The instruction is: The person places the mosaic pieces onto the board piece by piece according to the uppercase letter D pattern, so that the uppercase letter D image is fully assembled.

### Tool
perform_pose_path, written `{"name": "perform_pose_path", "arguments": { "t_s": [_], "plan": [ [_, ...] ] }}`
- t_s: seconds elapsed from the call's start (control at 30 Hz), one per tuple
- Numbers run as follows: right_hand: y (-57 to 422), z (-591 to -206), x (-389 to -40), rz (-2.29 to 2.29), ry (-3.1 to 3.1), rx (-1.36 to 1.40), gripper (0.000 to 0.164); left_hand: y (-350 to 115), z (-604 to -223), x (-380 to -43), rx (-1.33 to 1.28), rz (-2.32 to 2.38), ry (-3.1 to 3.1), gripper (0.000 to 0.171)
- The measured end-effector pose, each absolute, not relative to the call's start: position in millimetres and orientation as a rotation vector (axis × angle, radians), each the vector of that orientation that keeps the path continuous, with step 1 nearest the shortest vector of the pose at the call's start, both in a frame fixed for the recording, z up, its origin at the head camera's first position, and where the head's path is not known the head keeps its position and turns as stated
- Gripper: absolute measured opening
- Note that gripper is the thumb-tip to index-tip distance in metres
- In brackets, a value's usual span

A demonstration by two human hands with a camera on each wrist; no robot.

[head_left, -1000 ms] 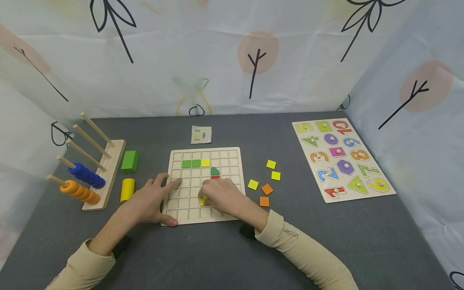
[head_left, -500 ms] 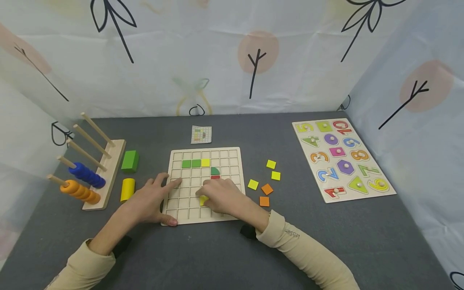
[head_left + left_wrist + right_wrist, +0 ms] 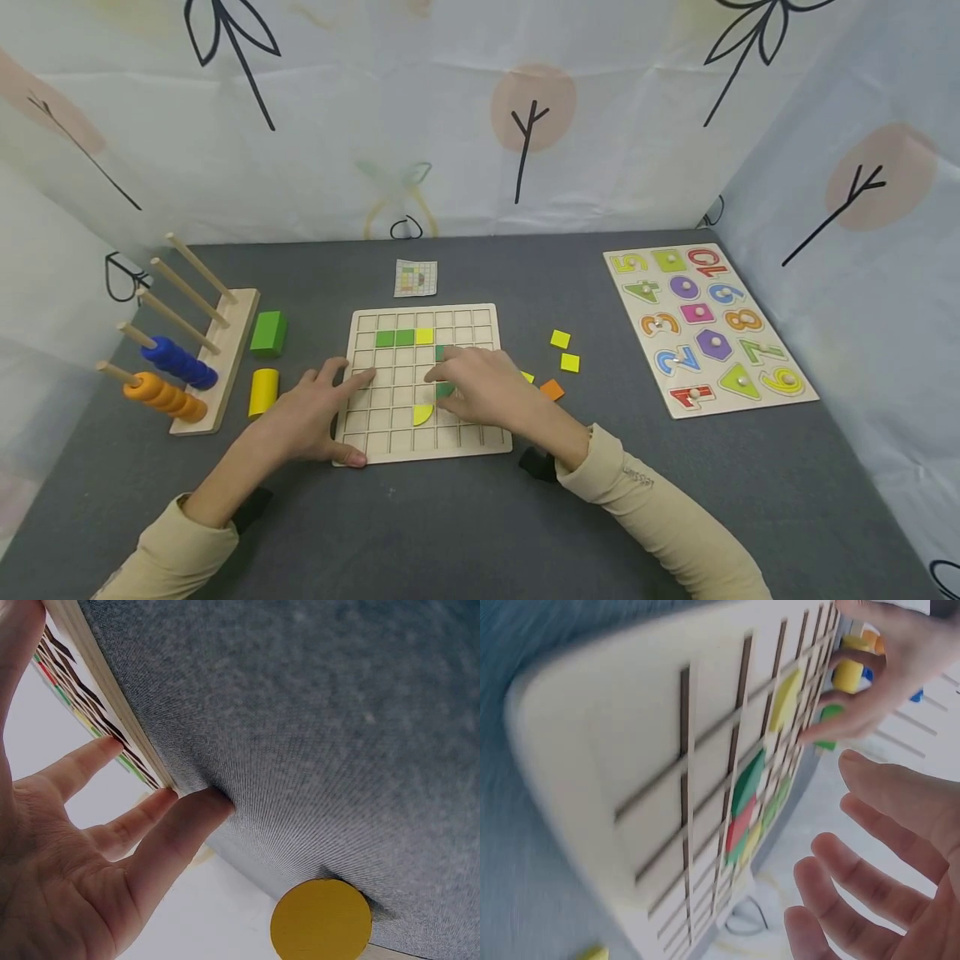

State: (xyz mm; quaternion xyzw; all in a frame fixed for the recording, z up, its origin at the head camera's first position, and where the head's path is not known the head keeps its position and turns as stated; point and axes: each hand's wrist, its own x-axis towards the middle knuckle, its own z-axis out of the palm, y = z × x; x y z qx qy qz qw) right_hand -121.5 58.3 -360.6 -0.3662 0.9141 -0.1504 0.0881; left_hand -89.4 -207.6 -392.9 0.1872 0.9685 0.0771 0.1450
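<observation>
Across the middle of the table (image 3: 420, 533) lies the pale grid board (image 3: 401, 455), so near square that I can pick out no long axis. What counts is side: four loose tiles show past its right edge, two yellow squares (image 3: 560, 339) (image 3: 570, 362) well clear, and a third yellow tile (image 3: 528, 377) and an orange tile (image 3: 552, 390) peeping out just beyond the right wrist. The right hand (image 3: 483, 385) is much the nearer to them; the left hand (image 3: 310, 414) is on the opposite side, its fingers spread along the board's left edge with nothing pinched. A yellow quarter-round tile (image 3: 423, 414) sits on the board, just left of the right hand's fingertips and nearer to me. Looking from the head view, I couldn't swear whether that hand touches the board; the right wrist view shows its fingers parted, gently bent, holding nothing and seemingly clear of the surface. That view also gives me a red tile (image 3: 740, 829) between two dark green tiles (image 3: 748, 784) (image 3: 737, 850), which the hand covers from above, while the left wrist view adds one finger off the board, apparently on the table, and the round end of the yellow cylinder (image 3: 321, 924) near it
</observation>
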Motion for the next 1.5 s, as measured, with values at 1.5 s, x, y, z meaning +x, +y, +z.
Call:
{"name": "perform_pose_path", "arguments": {
  "t_s": [1.5],
  "plan": [
    [171, -372, -101, -0.336, 2.736, -0.834, 0.029, -210, -395, -90, 0.553, 0.228, 2.799, 0.118]
  ]
}}
